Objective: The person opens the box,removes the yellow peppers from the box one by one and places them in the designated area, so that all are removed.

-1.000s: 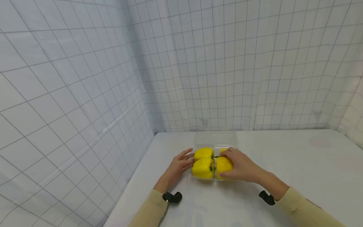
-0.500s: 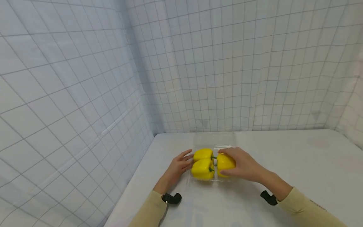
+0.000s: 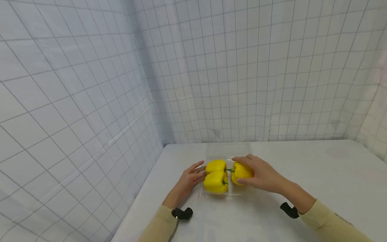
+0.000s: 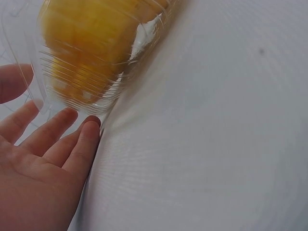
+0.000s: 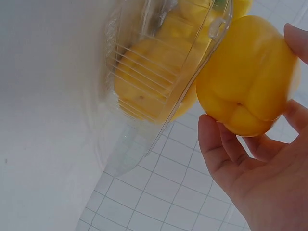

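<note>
Two yellow bell peppers lie side by side in the left half of a clear plastic clamshell box (image 3: 237, 194), the rear pepper (image 3: 216, 166) and the front pepper (image 3: 215, 182). My right hand (image 3: 265, 174) grips another yellow bell pepper (image 3: 243, 173) between thumb and fingers. In the right wrist view this held pepper (image 5: 248, 72) is raised above the box's rim (image 5: 186, 96), and a further pepper (image 5: 144, 79) shows through the ribbed wall. My left hand (image 3: 188, 179) has loosely spread fingers at the box's left end; in the left wrist view the fingertips (image 4: 67, 115) touch or nearly touch its ribbed wall.
The box's clear lid (image 3: 228, 150) lies opened back, away from me. A white table (image 3: 302, 168) carries the box. White grid-patterned cloth walls (image 3: 229, 84) stand behind and on both sides. Each wrist wears a black strap mount (image 3: 182, 213).
My right hand has lifted the pepper and shifted slightly to the right with it. The other right-side pepper, partly visible before, is now hidden in the head view. My left hand has stayed in place.
</note>
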Action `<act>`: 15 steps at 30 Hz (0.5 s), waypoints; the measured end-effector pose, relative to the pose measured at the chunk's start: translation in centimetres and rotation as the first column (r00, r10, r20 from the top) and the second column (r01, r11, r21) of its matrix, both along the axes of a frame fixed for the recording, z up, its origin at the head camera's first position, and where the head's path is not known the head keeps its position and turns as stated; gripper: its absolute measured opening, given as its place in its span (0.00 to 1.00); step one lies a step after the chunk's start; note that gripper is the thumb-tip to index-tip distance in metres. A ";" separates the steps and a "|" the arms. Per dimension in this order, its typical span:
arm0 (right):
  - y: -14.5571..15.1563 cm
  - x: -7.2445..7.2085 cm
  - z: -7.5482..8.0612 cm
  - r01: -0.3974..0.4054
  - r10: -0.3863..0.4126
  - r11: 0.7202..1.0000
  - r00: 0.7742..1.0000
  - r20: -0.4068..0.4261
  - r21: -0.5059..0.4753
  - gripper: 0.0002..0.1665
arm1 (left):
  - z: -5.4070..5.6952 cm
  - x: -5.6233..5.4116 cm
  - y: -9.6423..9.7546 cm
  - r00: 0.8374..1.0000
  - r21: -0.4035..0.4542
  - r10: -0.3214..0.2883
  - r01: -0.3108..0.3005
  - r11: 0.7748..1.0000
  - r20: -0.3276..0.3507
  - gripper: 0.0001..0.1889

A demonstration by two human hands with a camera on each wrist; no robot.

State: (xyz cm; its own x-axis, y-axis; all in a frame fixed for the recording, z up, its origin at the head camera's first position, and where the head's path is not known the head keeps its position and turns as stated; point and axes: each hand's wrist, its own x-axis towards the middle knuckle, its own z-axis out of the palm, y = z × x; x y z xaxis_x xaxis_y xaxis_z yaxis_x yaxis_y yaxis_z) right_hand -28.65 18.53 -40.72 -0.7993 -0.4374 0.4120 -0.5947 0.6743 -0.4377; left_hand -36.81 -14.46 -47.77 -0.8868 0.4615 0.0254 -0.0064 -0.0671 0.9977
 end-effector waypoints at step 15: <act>1.2 0.0 0.5 0.004 -0.005 0.998 1.000 -0.030 -0.057 0.36 | -0.2 -0.1 0.0 1.000 0.000 0.005 -0.005 1.000 0.003 0.30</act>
State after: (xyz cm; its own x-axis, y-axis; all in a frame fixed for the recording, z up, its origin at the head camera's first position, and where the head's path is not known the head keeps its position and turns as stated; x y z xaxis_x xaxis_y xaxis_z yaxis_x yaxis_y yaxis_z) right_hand -28.67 19.75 -40.18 -0.7882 -0.4090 0.4598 -0.6051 0.6515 -0.4577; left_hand -36.86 -14.48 -47.98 -0.8890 0.4574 0.0230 -0.0087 -0.0671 0.9977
